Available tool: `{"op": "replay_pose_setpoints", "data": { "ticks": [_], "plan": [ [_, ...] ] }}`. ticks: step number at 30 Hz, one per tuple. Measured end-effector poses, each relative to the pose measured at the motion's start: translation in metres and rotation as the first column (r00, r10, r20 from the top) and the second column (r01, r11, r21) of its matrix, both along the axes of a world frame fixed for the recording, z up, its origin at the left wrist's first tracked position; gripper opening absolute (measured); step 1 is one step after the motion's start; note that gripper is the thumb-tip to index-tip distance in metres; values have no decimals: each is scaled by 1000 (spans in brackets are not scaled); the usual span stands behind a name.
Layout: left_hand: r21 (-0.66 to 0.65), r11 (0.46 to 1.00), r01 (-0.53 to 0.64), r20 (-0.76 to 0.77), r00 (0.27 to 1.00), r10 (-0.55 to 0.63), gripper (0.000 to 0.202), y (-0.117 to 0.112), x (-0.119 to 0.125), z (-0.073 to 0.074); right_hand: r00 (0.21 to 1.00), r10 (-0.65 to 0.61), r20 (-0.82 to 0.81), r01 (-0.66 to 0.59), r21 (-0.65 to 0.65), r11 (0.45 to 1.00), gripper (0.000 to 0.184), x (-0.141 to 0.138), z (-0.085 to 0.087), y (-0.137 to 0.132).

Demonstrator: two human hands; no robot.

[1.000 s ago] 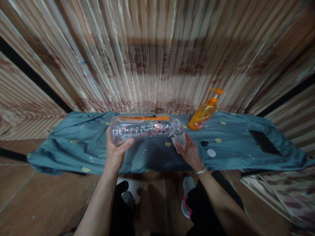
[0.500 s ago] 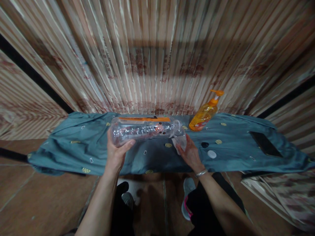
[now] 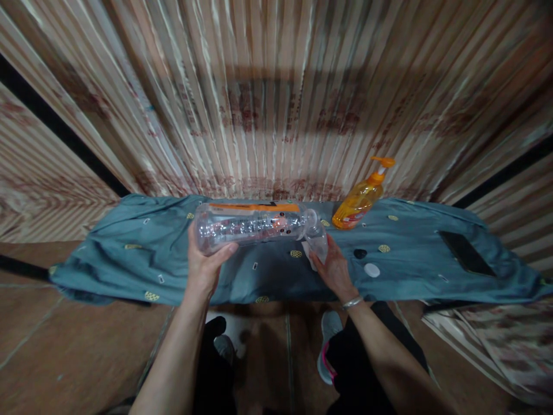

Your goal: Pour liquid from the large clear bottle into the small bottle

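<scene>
The left hand gripped the base end of a clear bottle, thumb curled over the near side and the fingers wrapped round the far side, mostly hidden behind the plastic. The bottle lay level in the air above the cloth, its neck pointing toward the right hand.

That hand was closed around a cup – small, clear, tilted – with the thumb on the near wall and the fingers cradling it from below. The bottle's mouth met the cup's rim; whether the two touched could not be told.

Further right on the cloth lay a black cap and a white cap, near each other and just beside the right hand. A soap bottle leaned behind them, and a phone lay well apart at the right end.
</scene>
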State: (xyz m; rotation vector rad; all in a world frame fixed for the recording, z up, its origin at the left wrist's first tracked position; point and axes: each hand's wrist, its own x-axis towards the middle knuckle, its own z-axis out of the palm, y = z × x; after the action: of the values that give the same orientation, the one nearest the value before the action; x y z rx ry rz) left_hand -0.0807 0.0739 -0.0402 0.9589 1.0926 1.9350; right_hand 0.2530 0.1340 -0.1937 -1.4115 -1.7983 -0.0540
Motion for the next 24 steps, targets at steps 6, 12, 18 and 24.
{"op": "replay_pose_setpoints", "data": {
  "ticks": [6,12,18,24],
  "plan": [
    [-12,1000,-3,-7,1000,2,104,0,-2,0,1000,2,13,-2,-16,1000,77,0,2,0],
    [-13,1000,-8,0,1000,8,109,-1,-3,1,1000,-1,-5,1,-27,1000,77,0,3,-1],
    [-7,1000,3,-29,1000,-3,111,-2,0,0,1000,11,-26,-12,-50,999,78,1,5,-2],
    [-19,1000,-3,-29,1000,2,114,-3,0,3,998,5,-60,-7,-41,999,82,-1,4,-2]
  ]
}}
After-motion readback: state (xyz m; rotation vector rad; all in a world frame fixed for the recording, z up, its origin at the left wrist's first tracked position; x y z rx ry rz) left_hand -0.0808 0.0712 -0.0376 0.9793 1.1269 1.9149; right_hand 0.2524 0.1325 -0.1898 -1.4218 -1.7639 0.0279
